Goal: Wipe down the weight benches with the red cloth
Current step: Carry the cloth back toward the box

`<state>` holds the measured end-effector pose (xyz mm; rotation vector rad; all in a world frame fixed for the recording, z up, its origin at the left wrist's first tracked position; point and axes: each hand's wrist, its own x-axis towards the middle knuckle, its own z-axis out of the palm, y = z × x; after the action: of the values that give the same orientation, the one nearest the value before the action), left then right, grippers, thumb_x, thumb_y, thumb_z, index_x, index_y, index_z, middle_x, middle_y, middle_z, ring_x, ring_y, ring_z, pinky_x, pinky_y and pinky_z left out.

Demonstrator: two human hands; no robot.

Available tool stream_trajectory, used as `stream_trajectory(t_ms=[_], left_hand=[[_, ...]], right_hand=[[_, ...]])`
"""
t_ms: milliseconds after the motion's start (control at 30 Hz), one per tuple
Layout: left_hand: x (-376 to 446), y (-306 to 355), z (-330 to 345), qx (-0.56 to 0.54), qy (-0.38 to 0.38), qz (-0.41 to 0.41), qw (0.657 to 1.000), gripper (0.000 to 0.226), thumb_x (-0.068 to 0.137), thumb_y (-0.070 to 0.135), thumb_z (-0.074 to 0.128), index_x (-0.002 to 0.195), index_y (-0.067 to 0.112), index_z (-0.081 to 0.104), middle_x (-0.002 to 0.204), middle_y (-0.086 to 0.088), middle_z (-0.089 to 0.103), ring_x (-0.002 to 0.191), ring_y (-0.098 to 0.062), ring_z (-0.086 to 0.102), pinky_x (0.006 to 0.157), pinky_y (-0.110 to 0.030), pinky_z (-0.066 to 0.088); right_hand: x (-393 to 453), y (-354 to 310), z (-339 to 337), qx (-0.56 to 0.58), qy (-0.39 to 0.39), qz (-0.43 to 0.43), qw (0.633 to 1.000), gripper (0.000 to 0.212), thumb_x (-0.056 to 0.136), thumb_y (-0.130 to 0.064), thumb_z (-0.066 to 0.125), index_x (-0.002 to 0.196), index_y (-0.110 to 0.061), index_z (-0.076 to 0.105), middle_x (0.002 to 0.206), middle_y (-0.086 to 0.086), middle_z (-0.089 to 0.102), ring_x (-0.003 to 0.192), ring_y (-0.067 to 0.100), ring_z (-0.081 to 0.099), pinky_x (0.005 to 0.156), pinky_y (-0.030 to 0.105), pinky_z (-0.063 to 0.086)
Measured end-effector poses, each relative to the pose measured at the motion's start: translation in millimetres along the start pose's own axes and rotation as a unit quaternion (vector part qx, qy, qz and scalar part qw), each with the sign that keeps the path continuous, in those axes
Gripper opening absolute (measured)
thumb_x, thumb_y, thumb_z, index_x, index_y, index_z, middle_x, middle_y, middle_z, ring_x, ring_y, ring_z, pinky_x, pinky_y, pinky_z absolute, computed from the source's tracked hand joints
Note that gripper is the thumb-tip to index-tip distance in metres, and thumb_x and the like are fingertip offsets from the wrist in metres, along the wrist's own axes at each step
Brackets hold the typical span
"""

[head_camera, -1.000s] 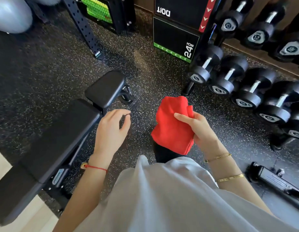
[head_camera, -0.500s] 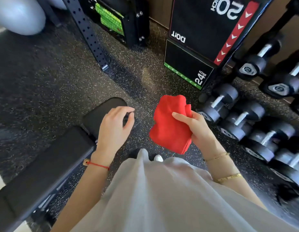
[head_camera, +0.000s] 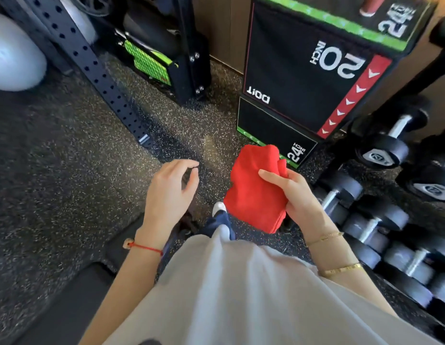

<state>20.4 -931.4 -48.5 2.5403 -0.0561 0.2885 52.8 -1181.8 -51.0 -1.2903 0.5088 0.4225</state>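
My right hand (head_camera: 293, 197) grips a bunched red cloth (head_camera: 254, 192) in front of my chest, thumb across its top. My left hand (head_camera: 170, 192) hovers to the left of it with loosely curled fingers and holds nothing. The black padded weight bench (head_camera: 92, 282) lies low at the lower left, mostly hidden behind my left forearm and my white shirt. Neither hand touches the bench.
A black plyo box (head_camera: 298, 78) marked 20 and 24 inch stands straight ahead. Several dumbbells (head_camera: 381, 150) fill a rack on the right. A perforated black rack post (head_camera: 92, 68) slants down at the left, with a grey exercise ball (head_camera: 12, 56) behind it. Speckled rubber floor lies between.
The view has swung forward and up, so the bench has slid down to the lower left. Both hands keep their poses; the right still holds the cloth.
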Motion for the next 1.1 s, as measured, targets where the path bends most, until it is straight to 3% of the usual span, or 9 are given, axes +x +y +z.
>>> stream_trajectory(t_ms=[167, 300, 467, 900, 1100], left_hand=[[115, -17, 7, 0.002, -0.011, 0.030, 0.999, 0.021, 0.098, 0.020, 0.056, 0.112, 0.012, 0.069, 0.113, 0.001, 0.070, 0.104, -0.018, 0.064, 0.092, -0.031, 0.051], [198, -26, 17, 0.006, -0.027, 0.062, 0.998, 0.021, 0.098, 0.021, 0.055, 0.112, 0.013, 0.069, 0.112, 0.003, 0.071, 0.105, -0.014, 0.062, 0.092, -0.016, 0.041], [290, -31, 37, -0.008, -0.051, 0.098, 0.994, 0.021, 0.098, 0.022, 0.054, 0.111, 0.013, 0.068, 0.112, 0.002, 0.070, 0.104, -0.015, 0.063, 0.093, -0.031, 0.052], [534, 8, 132, -0.032, -0.078, 0.154, 0.984, 0.023, 0.098, 0.026, 0.053, 0.112, 0.018, 0.068, 0.111, 0.006, 0.070, 0.105, -0.011, 0.060, 0.092, -0.022, 0.044], [641, 44, 176, -0.047, -0.092, 0.175, 0.979, 0.021, 0.097, 0.019, 0.056, 0.112, 0.012, 0.069, 0.111, 0.001, 0.071, 0.105, -0.017, 0.064, 0.093, -0.034, 0.052]], right_hand=[[82, -63, 29, 0.005, 0.010, -0.012, 1.000, 0.039, 0.081, -0.011, 0.075, 0.117, 0.000, 0.065, 0.111, 0.019, 0.072, 0.103, 0.034, 0.069, 0.093, 0.045, 0.056], [139, -106, 41, 0.020, 0.036, -0.020, 0.999, 0.040, 0.082, -0.010, 0.075, 0.118, 0.001, 0.064, 0.113, 0.020, 0.071, 0.106, 0.036, 0.068, 0.096, 0.048, 0.054], [200, -146, 41, 0.038, 0.071, -0.014, 0.997, 0.041, 0.080, -0.013, 0.076, 0.117, 0.000, 0.064, 0.113, 0.018, 0.071, 0.104, 0.033, 0.069, 0.095, 0.047, 0.054], [391, -300, -7, 0.080, 0.129, -0.049, 0.987, 0.042, 0.077, -0.017, 0.080, 0.114, -0.003, 0.067, 0.109, 0.016, 0.073, 0.102, 0.031, 0.070, 0.093, 0.045, 0.056], [485, -386, -34, 0.088, 0.160, -0.059, 0.981, 0.039, 0.077, -0.014, 0.080, 0.112, -0.003, 0.067, 0.110, 0.015, 0.073, 0.099, 0.027, 0.071, 0.088, 0.039, 0.057]])
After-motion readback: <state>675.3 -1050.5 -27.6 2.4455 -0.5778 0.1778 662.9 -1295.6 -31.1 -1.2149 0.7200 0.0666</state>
